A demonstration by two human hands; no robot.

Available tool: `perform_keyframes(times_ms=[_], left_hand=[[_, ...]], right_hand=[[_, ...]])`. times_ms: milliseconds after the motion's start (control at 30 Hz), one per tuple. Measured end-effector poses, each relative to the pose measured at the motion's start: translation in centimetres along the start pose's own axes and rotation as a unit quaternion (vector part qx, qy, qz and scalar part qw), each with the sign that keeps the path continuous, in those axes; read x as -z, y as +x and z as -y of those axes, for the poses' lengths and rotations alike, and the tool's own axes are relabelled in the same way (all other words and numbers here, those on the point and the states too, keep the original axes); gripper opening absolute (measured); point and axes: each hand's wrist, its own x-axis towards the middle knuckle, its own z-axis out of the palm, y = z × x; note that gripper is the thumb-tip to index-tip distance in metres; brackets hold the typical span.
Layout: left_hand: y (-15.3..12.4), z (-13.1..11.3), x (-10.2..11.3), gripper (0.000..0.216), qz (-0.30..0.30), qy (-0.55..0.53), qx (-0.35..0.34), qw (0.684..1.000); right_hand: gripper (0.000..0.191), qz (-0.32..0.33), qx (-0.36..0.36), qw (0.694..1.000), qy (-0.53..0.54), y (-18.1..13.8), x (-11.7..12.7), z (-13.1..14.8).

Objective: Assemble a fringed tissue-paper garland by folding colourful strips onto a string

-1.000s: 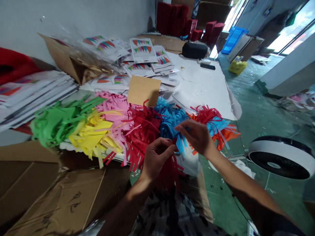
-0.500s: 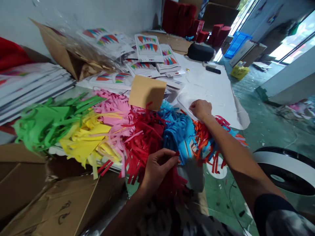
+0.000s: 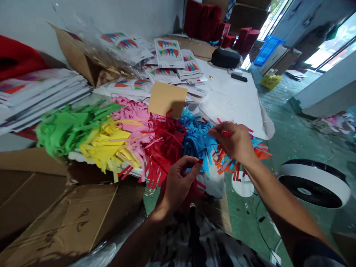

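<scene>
Left hand (image 3: 180, 178) pinching red strip (image 3: 200, 161), right hand (image 3: 235, 142), grip unclear, blue fringe (image 3: 197, 142) between.

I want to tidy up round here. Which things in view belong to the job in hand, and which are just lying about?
Likely part of the work:
red fringed piece in the left hand
fringed strips: green pile, yellow pile, pink pile, red pile, blue pile

Apparently just lying about:
black case
small black object
blue crate
yellow basket
</scene>
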Motion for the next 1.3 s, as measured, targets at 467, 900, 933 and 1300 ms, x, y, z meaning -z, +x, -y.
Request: perform_keyframes(times_ms=[467,900,933,1300], left_hand=[[-3.6,-1.3,-1.1,0.004,0.037,0.148,-0.186,0.971],[-5.0,-2.0,-2.0,0.011,0.046,0.177,-0.125,0.975],[-5.0,-2.0,-2.1,0.012,0.048,0.174,-0.118,0.977],[-5.8,-1.9,-2.9,0.008,0.097,0.244,-0.187,0.947]], right_hand=[[0.006,0.065,0.050,0.990,0.119,-10.7,2.3,4.4],[0.006,0.041,0.108,0.993,0.037,-13.5,2.7,4.1],[0.008,0.041,0.103,0.993,0.039,-13.7,2.8,4.0],[0.022,0.084,0.075,0.992,0.059,-15.1,4.5,3.7]])
